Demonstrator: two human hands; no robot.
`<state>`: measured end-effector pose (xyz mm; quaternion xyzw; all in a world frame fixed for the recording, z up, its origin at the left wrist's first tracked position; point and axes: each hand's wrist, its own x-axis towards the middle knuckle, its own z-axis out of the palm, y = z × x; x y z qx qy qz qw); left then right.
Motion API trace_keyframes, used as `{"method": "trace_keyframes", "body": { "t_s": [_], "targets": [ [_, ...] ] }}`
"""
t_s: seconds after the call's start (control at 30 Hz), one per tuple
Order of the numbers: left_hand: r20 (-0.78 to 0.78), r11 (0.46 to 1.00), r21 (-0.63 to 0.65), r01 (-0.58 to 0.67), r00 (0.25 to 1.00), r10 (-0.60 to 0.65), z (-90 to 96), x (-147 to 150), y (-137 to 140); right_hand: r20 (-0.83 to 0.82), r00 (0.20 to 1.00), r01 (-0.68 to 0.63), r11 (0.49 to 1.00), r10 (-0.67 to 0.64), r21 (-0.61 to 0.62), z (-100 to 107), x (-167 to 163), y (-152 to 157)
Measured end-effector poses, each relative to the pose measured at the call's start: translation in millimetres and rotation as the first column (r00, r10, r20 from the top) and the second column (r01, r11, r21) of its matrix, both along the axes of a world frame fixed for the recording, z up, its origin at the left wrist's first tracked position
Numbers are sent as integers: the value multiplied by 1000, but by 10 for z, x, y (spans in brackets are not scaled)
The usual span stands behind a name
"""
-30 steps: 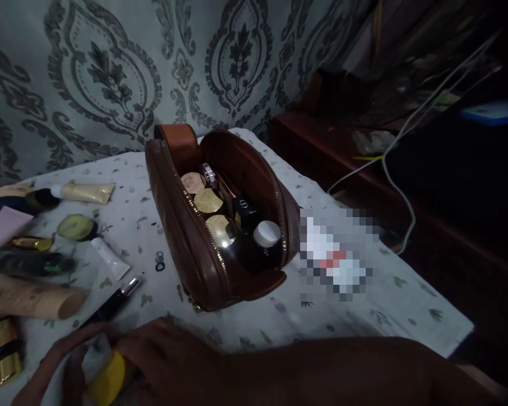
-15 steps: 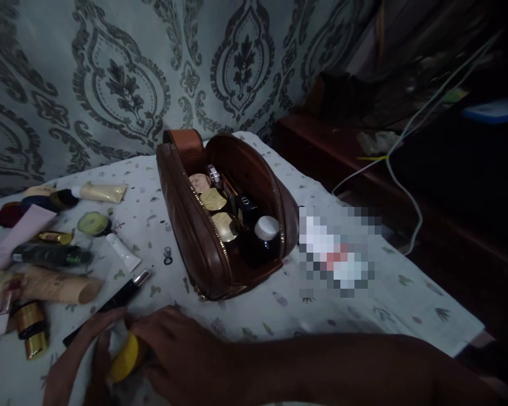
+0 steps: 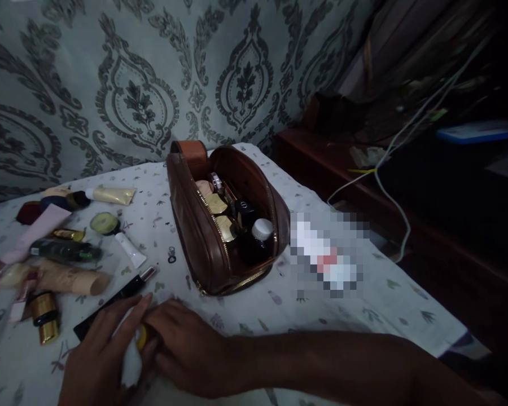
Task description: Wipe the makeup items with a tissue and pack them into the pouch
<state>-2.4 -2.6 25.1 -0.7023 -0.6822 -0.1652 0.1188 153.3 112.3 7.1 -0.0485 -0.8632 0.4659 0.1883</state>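
Observation:
At the bottom of the view, my left hand (image 3: 105, 349) is closed around a soft white wipe or cloth (image 3: 132, 361). My right hand (image 3: 186, 344) grips a small round yellow container (image 3: 141, 338), mostly hidden by the fingers. The wipe lies against the container where both hands meet. Just beyond them is a slim black tube with a silver end (image 3: 122, 293). Further off stands an unzipped brown leather toiletry bag (image 3: 195, 237). Inside it are gold-topped containers (image 3: 215, 204), a black box (image 3: 244, 210) and a dark bottle with a silver cap (image 3: 262, 230).
Scattered at the left are a beige tube (image 3: 74, 279), a pink tube (image 3: 40, 231), a dark green bottle (image 3: 68, 250), a gold-and-black bottle (image 3: 45, 318) and a small white tube (image 3: 129, 250). A blurred-out item (image 3: 325, 254) lies right of the bag. A white cable (image 3: 392, 197) hangs beyond the table edge.
Both hands have come closer together, and the fingers now cover more of the yellow container. The left hand has shifted to the right over it. The camera view has turned slightly.

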Motion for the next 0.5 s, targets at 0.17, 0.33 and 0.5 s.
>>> {"method": "trace_keyframes", "body": {
  "t_s": [0.17, 0.33, 0.5],
  "targets": [
    [-78, 998, 67, -7, 997, 12, 19, 59, 49, -14, 999, 32, 997, -33, -77, 22, -4, -5],
    [-127, 987, 113, -116, 983, 130, -53, 115, 17, -75, 994, 66, 989, -76, -130, -7, 2, -62],
    [-187, 950, 80, -301, 932, 311, -82, 123, 7, -152, 985, 70, 997, -76, -39, -232, -11, -56]
  ]
}}
